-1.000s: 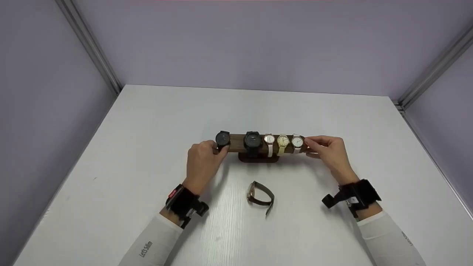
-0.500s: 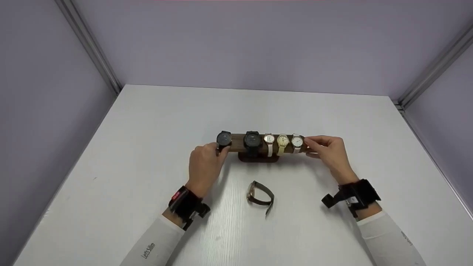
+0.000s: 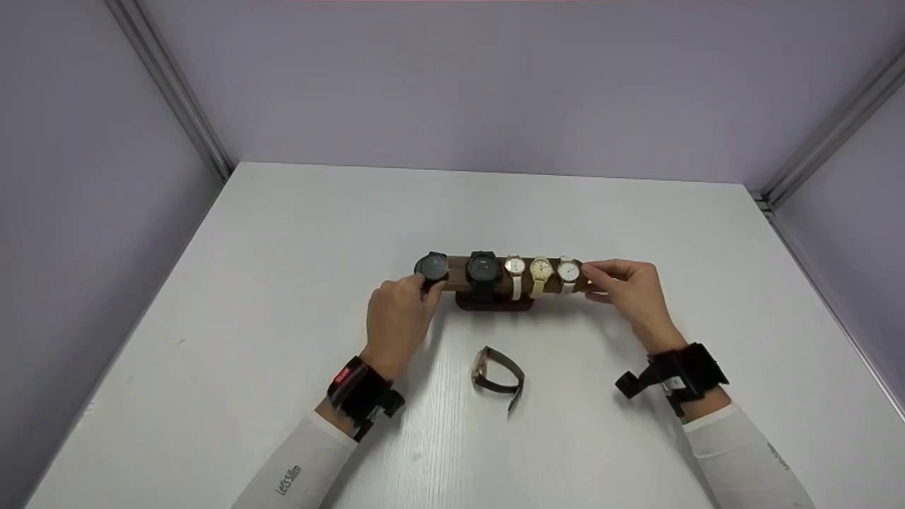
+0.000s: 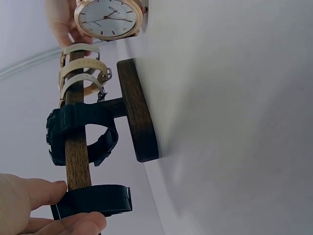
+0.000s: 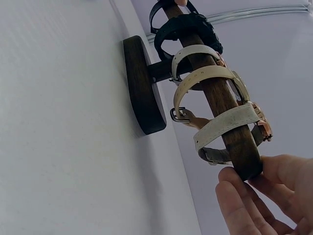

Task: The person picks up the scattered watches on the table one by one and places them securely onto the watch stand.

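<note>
A dark wooden watch stand [image 3: 495,300] carries several watches on its crossbar [image 4: 77,156]. My left hand [image 3: 399,314] pinches the leftmost black watch [image 3: 432,268] by its strap [image 4: 95,200] on the bar's left end. Beside it hangs a second black watch [image 3: 483,271], then three pale-strapped watches [image 3: 541,272]. My right hand [image 3: 629,286] grips the bar's right end [image 5: 247,164]. A brown-strapped watch [image 3: 495,371] lies on the white table in front of the stand; its dial [image 4: 108,18] shows in the left wrist view.
The white table [image 3: 283,233] is walled by lilac panels at the back and both sides, with metal corner posts [image 3: 170,85]. The stand's oval base [image 5: 143,85] sits on the table's middle.
My left hand has slid the leftmost black watch rightward along the bar, closer to the second black watch. The right hand has stayed on the bar's end.
</note>
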